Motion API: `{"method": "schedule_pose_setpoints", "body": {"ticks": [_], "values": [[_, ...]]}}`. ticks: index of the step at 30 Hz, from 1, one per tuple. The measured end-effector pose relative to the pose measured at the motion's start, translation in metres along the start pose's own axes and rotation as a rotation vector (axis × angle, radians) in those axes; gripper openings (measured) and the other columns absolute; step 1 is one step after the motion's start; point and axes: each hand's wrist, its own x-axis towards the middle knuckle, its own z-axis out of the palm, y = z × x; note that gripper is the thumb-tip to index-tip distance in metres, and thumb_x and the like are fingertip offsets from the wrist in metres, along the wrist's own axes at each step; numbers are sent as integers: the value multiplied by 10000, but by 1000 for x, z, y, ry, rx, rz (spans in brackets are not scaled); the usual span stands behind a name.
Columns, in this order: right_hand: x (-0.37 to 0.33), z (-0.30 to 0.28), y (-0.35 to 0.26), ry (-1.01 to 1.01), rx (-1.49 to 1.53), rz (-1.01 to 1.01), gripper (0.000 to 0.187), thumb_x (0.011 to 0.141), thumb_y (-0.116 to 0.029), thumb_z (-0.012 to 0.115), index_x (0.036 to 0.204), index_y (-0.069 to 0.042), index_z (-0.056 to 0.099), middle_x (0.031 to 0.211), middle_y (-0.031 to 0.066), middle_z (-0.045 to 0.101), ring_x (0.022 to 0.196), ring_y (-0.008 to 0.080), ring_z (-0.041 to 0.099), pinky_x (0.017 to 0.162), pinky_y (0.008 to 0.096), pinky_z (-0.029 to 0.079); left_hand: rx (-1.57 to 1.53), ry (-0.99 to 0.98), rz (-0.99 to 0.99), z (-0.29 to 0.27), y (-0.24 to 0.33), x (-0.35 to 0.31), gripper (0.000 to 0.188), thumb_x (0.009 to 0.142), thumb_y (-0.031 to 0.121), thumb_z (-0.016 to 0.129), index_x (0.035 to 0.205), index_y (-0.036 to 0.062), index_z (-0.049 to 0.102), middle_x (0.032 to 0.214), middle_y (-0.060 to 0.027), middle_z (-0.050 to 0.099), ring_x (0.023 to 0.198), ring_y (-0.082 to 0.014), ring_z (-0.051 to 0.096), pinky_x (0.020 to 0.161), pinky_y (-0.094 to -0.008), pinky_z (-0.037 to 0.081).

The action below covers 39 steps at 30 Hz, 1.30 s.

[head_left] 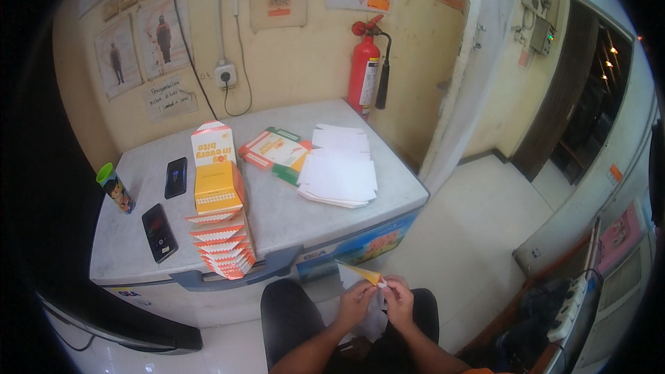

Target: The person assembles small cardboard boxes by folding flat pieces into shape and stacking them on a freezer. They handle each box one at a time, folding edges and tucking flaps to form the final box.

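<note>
Over my lap, my left hand [357,303] and my right hand [398,300] pinch a partly folded cardboard box blank [361,274] between their fingers. Its yellow printed side and white inner side both show. The fingers meet near one corner of the card; the lower part is partly hidden by my hands. In front of me on the white chest top [277,225] lies a pile of flat box blanks [337,179], white side up. Left of it runs a row of folded orange-and-white boxes [224,239], nested together, with a yellow one [219,187] at the far end.
A printed blank [273,149] lies face up behind the pile. Two phones [160,233] and a green-rimmed cup [116,188] are at the left. A red fire extinguisher [364,73] hangs at the back wall. A power strip [570,305] sits at the right.
</note>
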Motion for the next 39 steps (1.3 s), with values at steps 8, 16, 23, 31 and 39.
{"method": "schedule_pose_setpoints", "body": {"ticks": [8, 16, 23, 31, 39], "values": [[6, -10, -5, -127, -10, -12, 88, 936, 23, 640, 1022, 32, 656, 1217, 134, 570, 1102, 211, 603, 933, 300, 492, -48, -3, 12, -3, 3, 1, 199, 960, 119, 667, 1111, -6, 702, 1051, -159, 720, 951, -239, 697, 850, -319, 522], [0, -12, -15, -121, 140, 118, 84, 931, 8, 670, 1009, 22, 698, 1223, 139, 579, 1129, 212, 618, 971, 332, 518, 3, -86, -36, -13, 0, 2, 176, 925, 96, 699, 1059, -17, 712, 1022, -136, 722, 932, -217, 696, 844, -325, 531], [-22, -5, -22, -159, 27, 182, 244, 948, 20, 622, 1182, -9, 686, 1308, 134, 556, 1212, 232, 564, 1031, 329, 455, -214, -117, -111, -12, -16, -1, 198, 912, 47, 694, 1097, -22, 701, 1040, -108, 696, 922, -179, 662, 831, -300, 524], [-15, -21, -25, -203, -206, 62, 426, 953, 8, 577, 1376, -45, 574, 1387, 176, 479, 1333, 310, 463, 1116, 371, 369, -312, -50, -156, -14, -12, -7, 176, 1031, 96, 543, 1127, -26, 626, 980, -82, 665, 888, -141, 631, 816, -277, 498], [10, -25, 6, -110, 52, 319, 476, 1043, -134, 511, 1482, 10, 396, 1419, 118, 521, 1305, 206, 494, 1118, 345, 372, -659, 55, -110, -16, -7, -2, 185, 998, 166, 622, 1067, 57, 489, 893, -3, 532, 783, -74, 507, 693, -228, 417]]}}
